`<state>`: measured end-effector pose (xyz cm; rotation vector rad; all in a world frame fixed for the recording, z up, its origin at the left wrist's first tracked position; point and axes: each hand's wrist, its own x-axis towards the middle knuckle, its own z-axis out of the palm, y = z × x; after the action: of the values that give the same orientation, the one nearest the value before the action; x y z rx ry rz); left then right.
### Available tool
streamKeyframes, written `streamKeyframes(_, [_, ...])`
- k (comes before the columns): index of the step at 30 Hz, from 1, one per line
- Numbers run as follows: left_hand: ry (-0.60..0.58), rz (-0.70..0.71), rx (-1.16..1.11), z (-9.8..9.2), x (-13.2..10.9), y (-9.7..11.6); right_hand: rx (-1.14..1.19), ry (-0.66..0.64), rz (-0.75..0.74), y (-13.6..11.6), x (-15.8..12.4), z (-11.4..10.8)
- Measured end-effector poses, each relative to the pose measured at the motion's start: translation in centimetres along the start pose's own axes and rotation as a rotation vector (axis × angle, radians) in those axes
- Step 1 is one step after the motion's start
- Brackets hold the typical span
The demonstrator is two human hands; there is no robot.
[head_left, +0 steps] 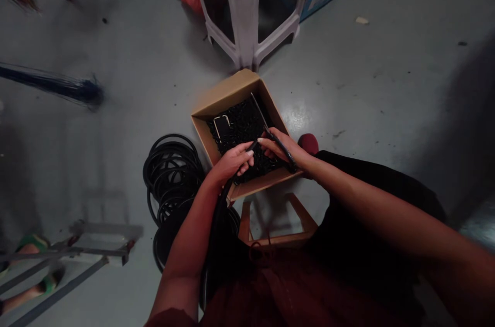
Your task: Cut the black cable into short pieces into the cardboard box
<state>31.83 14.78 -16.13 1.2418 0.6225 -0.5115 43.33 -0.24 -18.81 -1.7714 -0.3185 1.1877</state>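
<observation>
My left hand (pixel 233 162) is closed around the end of a thick black cable (pixel 216 224) that runs down past my lap. My right hand (pixel 282 147) is closed on a slim dark tool (pixel 260 110) whose tip points up over the box, and its fingers pinch at the cable's end right beside my left fingertips. Both hands hover over an open cardboard box (pixel 228 95) filled with small black parts (pixel 242 123). A small shiny rectangular object (pixel 221 125) lies on those parts at the box's left.
Coils of black cable (pixel 170 172) lie on the grey floor left of the box. A small wooden stool (pixel 278 224) stands under the box. A white plastic chair base (pixel 247 22) stands beyond it. Metal bars (pixel 65 260) and another person's feet (pixel 31 244) are at the lower left.
</observation>
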Motion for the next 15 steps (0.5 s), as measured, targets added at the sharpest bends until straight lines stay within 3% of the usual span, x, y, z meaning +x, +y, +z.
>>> streamKeyframes(5, [-0.087,-0.01,0.034,1.0,-0.1,-0.3,0.152,-0.077,0.011,1.0,0.2,0.3])
streamKeyframes(11, [-0.109,-0.044,0.029,1.5,-0.1,-0.6,0.027,-0.001,-0.016,0.3,0.0,-0.2])
streamKeyframes(15, [-0.054,-0.081,0.005,1.7,-0.3,-0.5,-0.018,0.046,-0.01,-0.6,0.0,-0.9])
